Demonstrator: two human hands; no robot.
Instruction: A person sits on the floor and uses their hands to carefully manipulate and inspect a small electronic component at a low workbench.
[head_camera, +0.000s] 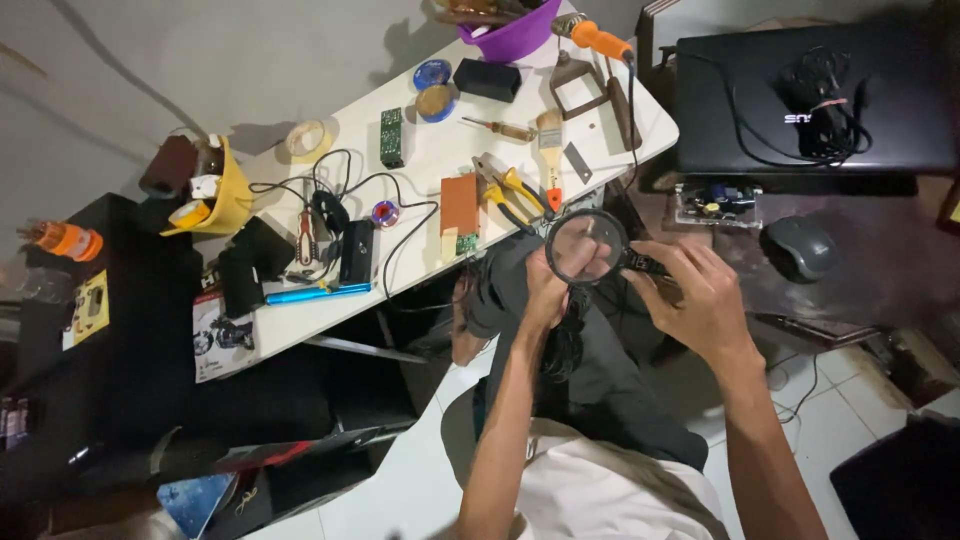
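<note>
A round magnifying glass (587, 247) with a black rim is held just off the near edge of the white desk (420, 170), above the person's dark-trousered lap. Its short black handle points to the right, into the right hand (700, 300), whose fingers (672, 262) are closed around that handle. The left hand (545, 290) comes up from below and behind the lens; its fingers are partly seen through the glass, curled at the rim, and it seems to hold a dark object there, though what it is cannot be made out.

Just beyond the lens, on the desk, lie yellow-handled pliers (515, 192) beside an orange block (459, 205) with a small green circuit board at its near end. A paintbrush (549, 140) and a screwdriver (498, 127) lie farther back. An orange-handled soldering iron (598, 38) rests at the far corner, near a purple bowl (510, 38). To the left sit tangled black wires (340, 195), a blue pen (318, 294) and a yellow container (225, 195). On the right, well apart, a closed black laptop (815, 100) and a grey mouse (798, 246) sit on a dark table.
</note>
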